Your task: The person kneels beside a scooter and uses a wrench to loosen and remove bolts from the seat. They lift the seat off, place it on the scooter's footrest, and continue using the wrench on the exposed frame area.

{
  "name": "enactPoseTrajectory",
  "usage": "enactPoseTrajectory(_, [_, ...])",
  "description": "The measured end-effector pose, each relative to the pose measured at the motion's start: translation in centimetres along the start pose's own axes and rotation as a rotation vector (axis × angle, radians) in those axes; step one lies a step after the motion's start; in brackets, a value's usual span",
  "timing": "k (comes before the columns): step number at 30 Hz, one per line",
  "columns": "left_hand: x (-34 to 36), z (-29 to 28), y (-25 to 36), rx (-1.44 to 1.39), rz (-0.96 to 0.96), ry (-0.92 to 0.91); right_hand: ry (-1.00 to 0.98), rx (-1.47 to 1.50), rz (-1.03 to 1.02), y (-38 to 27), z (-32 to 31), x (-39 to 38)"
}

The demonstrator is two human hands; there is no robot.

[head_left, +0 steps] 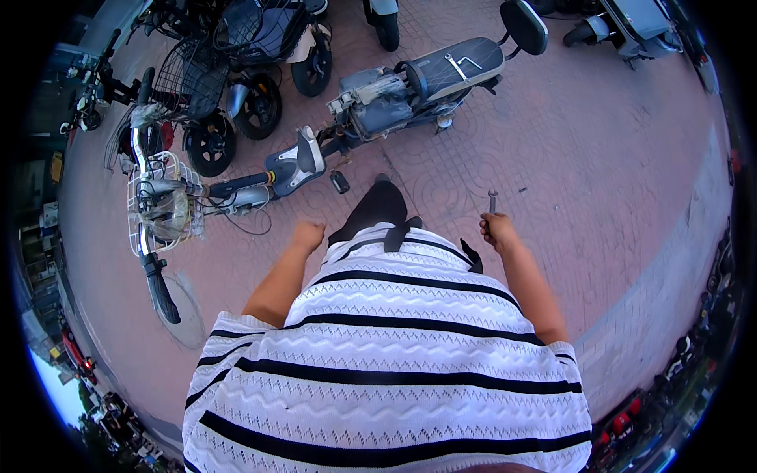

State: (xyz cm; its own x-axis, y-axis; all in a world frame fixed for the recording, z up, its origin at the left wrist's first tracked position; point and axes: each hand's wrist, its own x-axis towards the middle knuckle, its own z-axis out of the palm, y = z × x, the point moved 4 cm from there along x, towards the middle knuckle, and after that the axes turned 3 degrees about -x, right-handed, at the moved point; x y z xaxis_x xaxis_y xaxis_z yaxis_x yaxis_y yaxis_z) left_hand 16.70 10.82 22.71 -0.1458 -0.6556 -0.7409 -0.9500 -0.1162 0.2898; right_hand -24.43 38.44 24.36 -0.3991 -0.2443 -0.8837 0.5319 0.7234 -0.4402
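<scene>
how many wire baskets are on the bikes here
3. A white wire basket on the e-bike lying on the pavement, a dark basket on the parked bike at upper left, and another dark basket behind it. More may be hidden.

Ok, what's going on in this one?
A person in a striped white top stands on red brick paving, looking down at an electric scooter lying on its side. The right hand is closed around a metal wrench, its head pointing away from the body. The left hand is a loose fist holding nothing. A small dark part lies on the paving beside the scooter. More scooters are parked behind.
</scene>
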Motion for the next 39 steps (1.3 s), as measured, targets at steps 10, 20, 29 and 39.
enactPoseTrajectory(10, [-5.6,5.5,-5.5,0.04,-0.322,-0.472,-0.12,0.109,0.035,-7.0,-1.2,4.5])
enactPoseTrajectory(20, [-1.7,4.3,3.0,-0.172,-0.423,-0.531,0.176,-0.156,-1.153,-34.5,0.9,-1.3])
enactPoseTrajectory(29, [-0.7,0.9,14.1,-0.505,-0.702,-0.494,0.102,-0.148,-0.757,-35.2,-4.8,3.1])
enactPoseTrajectory(39, [-3.3,10.3,16.6,-0.624,-0.763,-0.4,-0.233,-0.985,-0.262,-25.6,-14.6,12.8])
